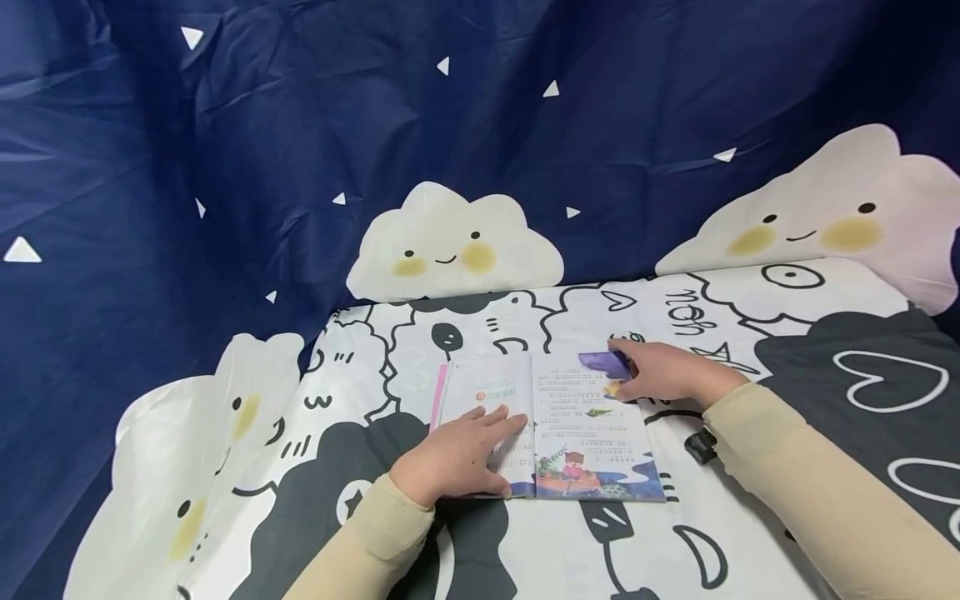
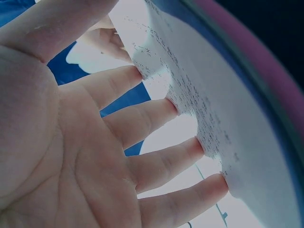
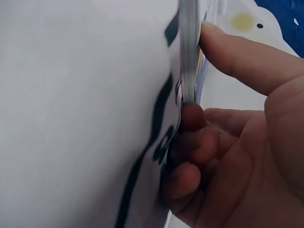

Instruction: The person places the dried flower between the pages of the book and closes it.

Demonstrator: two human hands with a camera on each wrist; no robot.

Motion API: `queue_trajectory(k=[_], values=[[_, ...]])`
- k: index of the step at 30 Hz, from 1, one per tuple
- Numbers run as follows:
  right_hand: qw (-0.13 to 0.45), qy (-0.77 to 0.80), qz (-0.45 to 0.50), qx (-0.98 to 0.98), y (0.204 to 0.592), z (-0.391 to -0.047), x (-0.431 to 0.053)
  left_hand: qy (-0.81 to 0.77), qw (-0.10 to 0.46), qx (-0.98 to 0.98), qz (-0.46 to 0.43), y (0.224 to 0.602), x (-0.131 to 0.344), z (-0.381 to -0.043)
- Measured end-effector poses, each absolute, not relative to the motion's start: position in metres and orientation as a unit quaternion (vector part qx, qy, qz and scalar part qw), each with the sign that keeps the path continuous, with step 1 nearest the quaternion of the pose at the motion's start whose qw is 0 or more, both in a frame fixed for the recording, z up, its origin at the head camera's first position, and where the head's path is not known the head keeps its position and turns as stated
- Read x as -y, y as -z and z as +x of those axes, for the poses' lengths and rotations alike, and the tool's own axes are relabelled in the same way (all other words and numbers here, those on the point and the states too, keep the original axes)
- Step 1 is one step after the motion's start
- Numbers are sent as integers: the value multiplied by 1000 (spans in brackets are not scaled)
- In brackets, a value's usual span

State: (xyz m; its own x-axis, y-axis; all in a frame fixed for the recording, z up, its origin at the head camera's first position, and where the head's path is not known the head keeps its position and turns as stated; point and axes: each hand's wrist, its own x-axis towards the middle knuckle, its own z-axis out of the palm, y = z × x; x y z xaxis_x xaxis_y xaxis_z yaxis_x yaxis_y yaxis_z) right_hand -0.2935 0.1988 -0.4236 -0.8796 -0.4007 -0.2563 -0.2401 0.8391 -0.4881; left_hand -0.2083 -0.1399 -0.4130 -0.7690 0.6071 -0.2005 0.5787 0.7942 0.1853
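Observation:
An open picture book [image 1: 592, 417] lies on the printed sheet, with text and coloured drawings on its right page. My left hand [image 1: 461, 454] rests on the left page, its fingers spread. In the left wrist view, fingertips [image 2: 216, 185] of that hand touch the printed paper. At the upper right edge of the book, my right hand [image 1: 663, 371] grips the page block. In the right wrist view its thumb [image 3: 247, 59] lies against the page side, while curled fingers [image 3: 192, 116] sit at the edge of the stacked pages [image 3: 189, 57].
A black-and-white cartoon sheet [image 1: 585, 317] spreads under the book. Cloud-shaped cushions [image 1: 450, 250] with smiling faces stand along the back and left, before a dark blue curtain [image 1: 300, 108] with white triangles. A small black object [image 1: 701, 446] shows beside the right sleeve.

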Motion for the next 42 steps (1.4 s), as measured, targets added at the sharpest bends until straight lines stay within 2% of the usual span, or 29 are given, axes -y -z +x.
queue_trajectory(k=[3, 15, 21, 27, 32, 37, 42], values=[[175, 228, -166, -943, 424, -293, -202, -55, 125, -939, 316, 412, 138, -209], [76, 185, -182, -963, 424, -297, -200, -51, 130, -940, 310, 413, 137, -210], [77, 175, -185, -964, 423, -295, -202, -48, 131, -939, 313, 413, 137, -211], [52, 272, -157, -948, 419, -287, -206, -45, 136, -939, 312, 413, 135, -211], [84, 360, -159, -915, 410, -274, -208, -30, 134, -935, 327, 410, 136, -214], [91, 420, -175, -886, 403, -262, -201, -31, 92, -927, 362, 402, 139, -217], [74, 431, -209, -875, 394, -254, -188, -87, 6, -907, 411, 390, 143, -214]])
